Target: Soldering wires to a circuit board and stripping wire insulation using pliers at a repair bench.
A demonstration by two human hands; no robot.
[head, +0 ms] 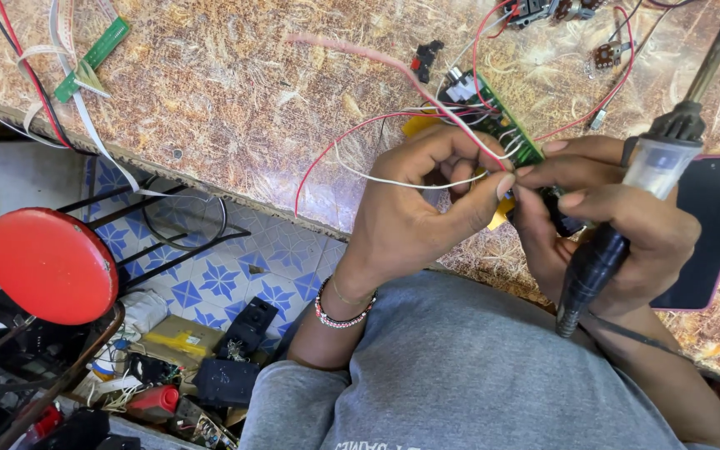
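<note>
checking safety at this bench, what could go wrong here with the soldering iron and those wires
1. The right hand grips the soldering iron while also pinching at the circuit board; fingers crowd close, so a burn seems possible.
2. The left hand pulls a white wire taut; it might tear from the board.
3. The phone lies right beside the iron and could get scorched.
</note>
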